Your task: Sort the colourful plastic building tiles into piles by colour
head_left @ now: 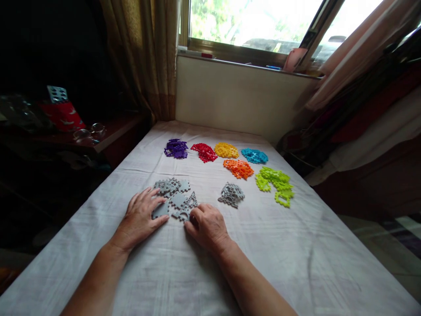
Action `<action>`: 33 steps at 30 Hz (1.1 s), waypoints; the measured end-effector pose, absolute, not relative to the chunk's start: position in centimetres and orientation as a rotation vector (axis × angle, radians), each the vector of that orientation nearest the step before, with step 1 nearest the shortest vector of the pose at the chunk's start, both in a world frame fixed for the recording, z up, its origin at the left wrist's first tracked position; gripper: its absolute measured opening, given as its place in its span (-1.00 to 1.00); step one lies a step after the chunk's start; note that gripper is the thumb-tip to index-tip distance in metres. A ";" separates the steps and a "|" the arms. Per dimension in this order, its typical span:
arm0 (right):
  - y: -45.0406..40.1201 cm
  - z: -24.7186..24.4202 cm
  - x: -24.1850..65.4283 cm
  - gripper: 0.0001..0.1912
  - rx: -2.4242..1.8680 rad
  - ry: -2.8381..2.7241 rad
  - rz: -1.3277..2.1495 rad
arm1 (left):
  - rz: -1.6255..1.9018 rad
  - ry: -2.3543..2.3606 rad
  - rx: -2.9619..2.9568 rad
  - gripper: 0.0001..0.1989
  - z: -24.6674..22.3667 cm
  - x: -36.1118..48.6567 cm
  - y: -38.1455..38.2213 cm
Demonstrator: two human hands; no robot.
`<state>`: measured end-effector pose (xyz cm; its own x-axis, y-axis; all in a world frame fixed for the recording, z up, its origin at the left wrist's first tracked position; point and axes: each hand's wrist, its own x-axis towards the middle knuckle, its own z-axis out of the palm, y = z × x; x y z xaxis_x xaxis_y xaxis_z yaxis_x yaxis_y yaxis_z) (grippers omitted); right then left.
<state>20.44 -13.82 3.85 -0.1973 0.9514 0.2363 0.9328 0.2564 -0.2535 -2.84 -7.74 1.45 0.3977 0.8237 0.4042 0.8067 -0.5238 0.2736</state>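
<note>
Light grey puzzle-edged pieces (pixel 178 201) lie spread between my two hands. My left hand (pixel 140 218) rests at their left side with its fingers apart, touching a flat square grey piece (pixel 161 210). My right hand (pixel 209 225) is at their right edge, its fingers curled and pressed together by a grey piece with a round cut-out (pixel 180 215); what its fingertips hold, if anything, is hidden. Further right sits a separate small heap of darker grey pieces (pixel 232 194).
Beyond lie heaps of purple (pixel 176 149), red (pixel 204 152), yellow (pixel 226 150), blue (pixel 255 156), orange (pixel 238 168) and lime green pieces (pixel 275 179). A pale cloth (pixel 269 267) covers the surface. Glasses (pixel 89 133) rest on a side shelf at left.
</note>
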 end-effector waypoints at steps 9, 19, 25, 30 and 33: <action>-13.8 4.2 21.9 -0.91 -1.658 -2.181 0.132 | 0.625 1.533 2.619 -0.54 1.0 -3.7 -7.5; -13.4 3.4 34.4 -0.77 -2.173 -1.324 -0.028 | 0.732 1.528 2.613 -0.59 0.8 -3.5 -7.4; -13.3 2.9 33.2 -0.60 -2.214 -1.382 -0.028 | 0.748 1.441 2.586 -0.61 1.0 -2.4 -7.8; -13.3 3.4 33.1 -0.48 -2.248 -1.346 -0.020 | 0.813 1.354 2.591 -0.59 1.4 -1.1 -8.3; -13.3 3.8 32.8 -0.50 -2.180 -1.383 0.005 | 0.872 1.252 2.566 -0.56 1.7 0.0 -8.7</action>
<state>32.75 -13.33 3.80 0.4699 0.8366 0.2816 0.8345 -0.3171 -0.4506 0.00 -8.69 1.71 0.4807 0.7621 0.4338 0.6712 -0.6381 0.3773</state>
